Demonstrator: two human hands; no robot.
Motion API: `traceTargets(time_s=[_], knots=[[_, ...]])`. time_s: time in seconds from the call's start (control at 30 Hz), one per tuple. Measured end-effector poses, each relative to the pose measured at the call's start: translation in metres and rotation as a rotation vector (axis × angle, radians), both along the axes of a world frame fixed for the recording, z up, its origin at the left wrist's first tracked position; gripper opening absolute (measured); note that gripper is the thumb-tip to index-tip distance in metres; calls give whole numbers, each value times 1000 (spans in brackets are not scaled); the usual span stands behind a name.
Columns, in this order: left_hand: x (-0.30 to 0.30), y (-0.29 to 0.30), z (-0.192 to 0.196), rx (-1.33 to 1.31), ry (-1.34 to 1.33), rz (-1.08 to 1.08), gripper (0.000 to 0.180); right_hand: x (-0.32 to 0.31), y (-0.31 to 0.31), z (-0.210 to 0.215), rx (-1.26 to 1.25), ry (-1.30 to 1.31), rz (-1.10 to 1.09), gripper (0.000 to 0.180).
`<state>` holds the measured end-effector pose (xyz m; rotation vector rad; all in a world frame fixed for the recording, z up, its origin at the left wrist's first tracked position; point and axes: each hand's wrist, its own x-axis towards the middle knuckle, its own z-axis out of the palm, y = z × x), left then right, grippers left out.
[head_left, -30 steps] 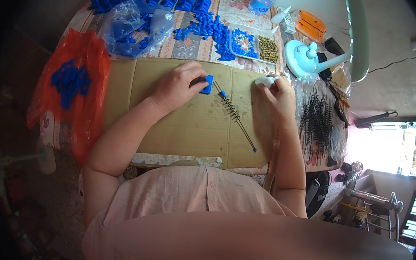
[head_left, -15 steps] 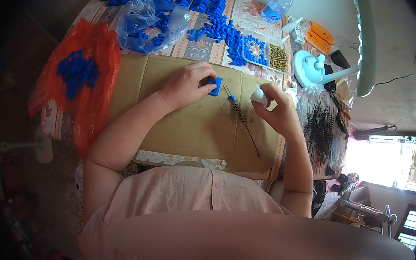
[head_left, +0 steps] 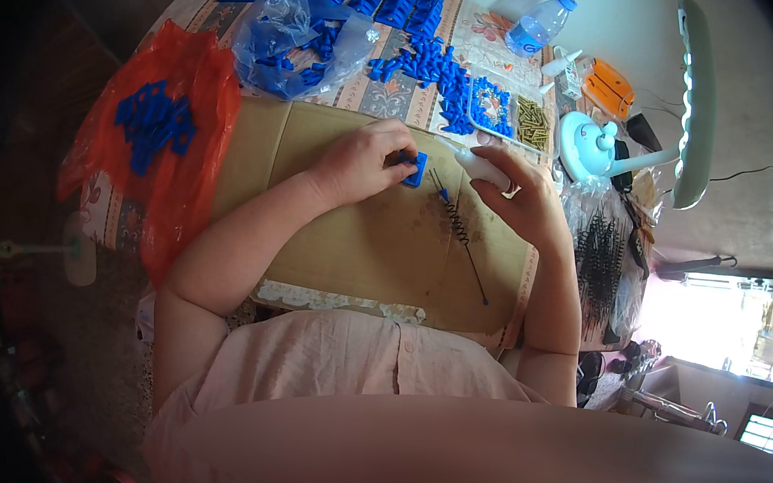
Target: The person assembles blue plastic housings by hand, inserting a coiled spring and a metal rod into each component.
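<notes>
A patterned worktop (head_left: 422, 107) carries a wide sheet of cardboard (head_left: 331, 248), with a red bag (head_left: 206, 82) of blue parts to its left and a pale blue lamp (head_left: 584, 148) beyond its far right corner. On the cardboard, a dark spring (head_left: 457, 226) lies slanted between the right hand (head_left: 528, 196), its fingers wrapped around a white bottle (head_left: 484, 172) with the nozzle pointing left, and the left hand (head_left: 366, 158), whose fingers grip a small blue block (head_left: 418, 173) near the far edge.

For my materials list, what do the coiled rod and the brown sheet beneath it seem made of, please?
Coiled rod: probably dark-finished metal, given its thin, springlike turns. Brown sheet: likely matte cardboard, with a fold crease and ragged pale strip.
</notes>
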<state>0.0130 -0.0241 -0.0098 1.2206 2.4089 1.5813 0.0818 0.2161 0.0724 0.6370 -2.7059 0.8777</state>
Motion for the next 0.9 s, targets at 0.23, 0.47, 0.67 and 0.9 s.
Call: traceTargets(time_s=[0.23, 0.47, 0.67, 0.9], knots=[[1, 1, 1, -13, 7, 4, 16, 7, 1, 5, 21, -167, 7, 33], [1, 1, 1, -18, 22, 12, 15, 7, 0, 7, 62, -196, 26, 29], [1, 0, -1, -16, 23, 18, 15, 7, -4, 8, 53, -199, 26, 29], [1, 0, 1, -16, -7, 23, 16, 9, -5, 9, 67, -177, 26, 29]])
